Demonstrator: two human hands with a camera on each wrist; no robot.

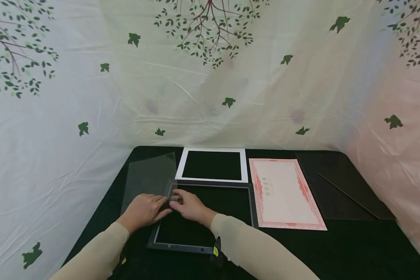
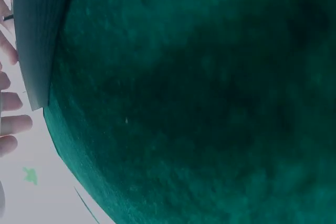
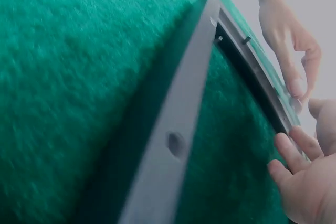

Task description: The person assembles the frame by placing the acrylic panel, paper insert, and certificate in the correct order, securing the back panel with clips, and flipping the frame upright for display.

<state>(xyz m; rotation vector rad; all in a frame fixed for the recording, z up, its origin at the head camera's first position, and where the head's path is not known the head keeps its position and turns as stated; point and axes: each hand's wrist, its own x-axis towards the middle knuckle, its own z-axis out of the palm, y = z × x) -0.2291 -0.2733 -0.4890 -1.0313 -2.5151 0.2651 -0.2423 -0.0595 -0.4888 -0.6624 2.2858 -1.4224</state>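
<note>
A clear sheet [image 1: 148,177] slants up over the left of the table, its right edge overlapping the left side of a dark picture frame [image 1: 185,247]. My left hand [image 1: 143,210] pinches that sheet between thumb and index finger near its right edge. Opposite it, my right hand [image 1: 190,206] reaches across the frame's opening and pinches at the same edge, fingertips close to the left hand's. In the right wrist view the frame bar [image 3: 173,124] runs below both hands, and the right hand's other fingers [image 3: 286,148] spread loosely beside the frame.
Behind the frame lies a white mat board [image 1: 211,180] with a rectangular cut-out. To the right is a pink-bordered certificate [image 1: 283,194], then a black backing panel [image 1: 353,175] with a thin slanting line across it. A leaf-printed curtain [image 1: 203,120] hangs behind the dark green table.
</note>
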